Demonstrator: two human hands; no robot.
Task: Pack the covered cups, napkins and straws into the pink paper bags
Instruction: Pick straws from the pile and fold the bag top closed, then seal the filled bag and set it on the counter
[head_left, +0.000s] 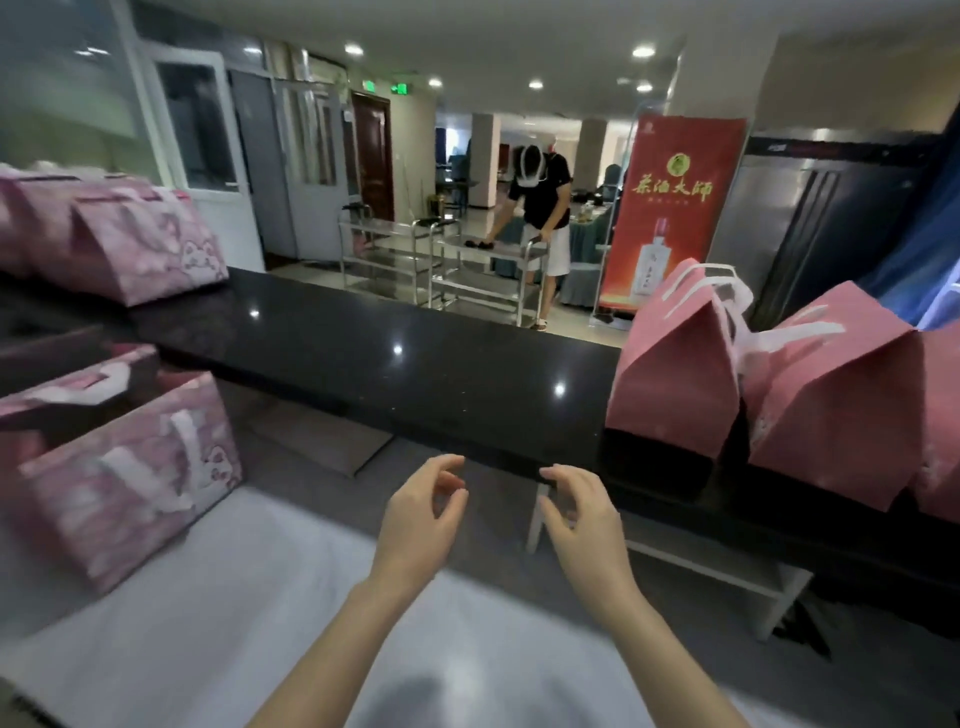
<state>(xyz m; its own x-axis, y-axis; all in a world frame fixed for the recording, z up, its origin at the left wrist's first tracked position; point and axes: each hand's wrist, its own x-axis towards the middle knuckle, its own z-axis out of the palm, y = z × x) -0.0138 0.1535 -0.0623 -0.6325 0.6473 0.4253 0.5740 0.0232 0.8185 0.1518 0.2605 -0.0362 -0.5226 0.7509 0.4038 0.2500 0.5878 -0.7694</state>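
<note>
We are holding both hands out in front of us, just short of the near edge of the black bench; the left hand is showing a loose, fairly wide grip, its fingers gently curled with nothing between them; the right hand is doing the same, its grip relaxed and holding nothing, its fingertips reaching close to the bench edge, though we cannot tell whether they are touching it.

The pink paper bags are sitting in three groups around us; two folded-top bags with white handles are standing side by side on the right end of the bench, pressing against each other, with part of a further bag showing at the frame edge; a row of patterned bags is resting on the far left of the bench; another patterned bag is standing lower down to our left, on a white surface that is running beneath our forearms; all the bags are lying well apart from both hands.

Beyond the bench a person is bending over a steel cart; a red banner is standing just to the right of them.
</note>
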